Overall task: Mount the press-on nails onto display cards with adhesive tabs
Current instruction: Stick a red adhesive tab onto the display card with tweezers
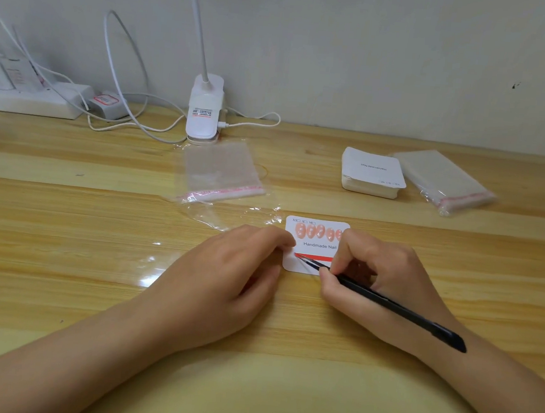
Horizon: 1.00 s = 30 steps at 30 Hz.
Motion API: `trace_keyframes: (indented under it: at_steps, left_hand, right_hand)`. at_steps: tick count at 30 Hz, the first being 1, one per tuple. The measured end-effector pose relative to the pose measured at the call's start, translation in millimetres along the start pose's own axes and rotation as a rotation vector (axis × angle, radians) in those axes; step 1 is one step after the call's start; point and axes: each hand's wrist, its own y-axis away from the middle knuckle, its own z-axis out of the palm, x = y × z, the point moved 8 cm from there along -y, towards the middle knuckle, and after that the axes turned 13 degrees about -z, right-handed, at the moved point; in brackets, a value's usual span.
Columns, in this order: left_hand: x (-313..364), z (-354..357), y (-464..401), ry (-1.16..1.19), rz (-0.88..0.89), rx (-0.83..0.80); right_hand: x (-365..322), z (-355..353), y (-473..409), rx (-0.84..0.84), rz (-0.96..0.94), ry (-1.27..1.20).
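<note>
Tweezers point(388, 303), black and slim, sit pinched in our right hand point(378, 281), thumb and fingers curled round them, their tips on a red strip point(314, 258) that runs across the lower part of the display card point(295, 265). Our left hand point(225, 278) rests on the desk point(62, 254) just beside the card, its curled fingertips touching the card's left edge; we cannot tell whether they pinch anything. Between our two hands the card lies flat, white with rounded corners, printed "Handmade Nail" in the middle and size boxes along its far edge. We see a row of pink press-on nails point(320, 232) already sitting on its upper half, the rightmost partly hidden behind our right thumb.

Just beyond our left hand lies a clear plastic bag point(219, 172) with a red-printed sealing edge, and a loose piece of clear film point(230, 219) spreads nearer to us, reaching toward the card. Farther right we have a stack of blank cards point(371, 173), and beside it a pack of clear bags point(444, 180). At the back of the desk stands a white clip lamp point(205, 108) with its cable trailing, and a white power strip point(27, 99) sits far left against the wall.
</note>
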Motion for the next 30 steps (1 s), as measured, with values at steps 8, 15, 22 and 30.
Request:
trace_keyframes:
  at_steps: [8,15,22,30]
  left_hand:
    - [1.0,-1.3,0.9,-0.001,0.004,0.011]
    - [3.4,1.0,0.2,-0.017,0.054,-0.008]
    - [2.2,1.2,0.2,-0.006,0.050,-0.007]
    - [1.6,1.3,0.2,-0.003,0.046,-0.006]
  right_hand:
    - [2.0,-4.5,1.2,0.061,0.014,-0.007]
    - [3.8,-3.2,0.9,0.059,0.020,-0.029]
    - [-0.7,-1.4,-0.7,0.039,-0.034,0.081]
    - [-0.6,-6.5,0.8,0.093,-0.027,0.070]
